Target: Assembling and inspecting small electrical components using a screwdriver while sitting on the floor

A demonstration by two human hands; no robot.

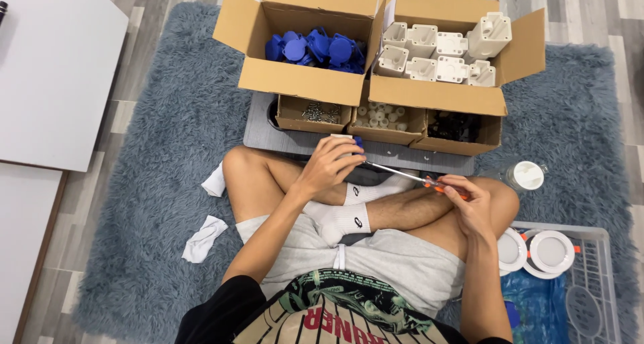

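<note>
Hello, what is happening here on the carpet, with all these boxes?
A person sits cross-legged on a grey rug. The left hand holds a small white and blue part; the right hand holds an orange-handled screwdriver with its tip at that part. In front stand open cardboard boxes: blue parts, white housings, and smaller boxes with screws.

Both arms reach forward over crossed legs; left hand (330,164) curled closed in a grip, right hand (469,200) clenched likewise.

left hand (330,164) hides part (357,143), basket (597,283) cropped
</note>
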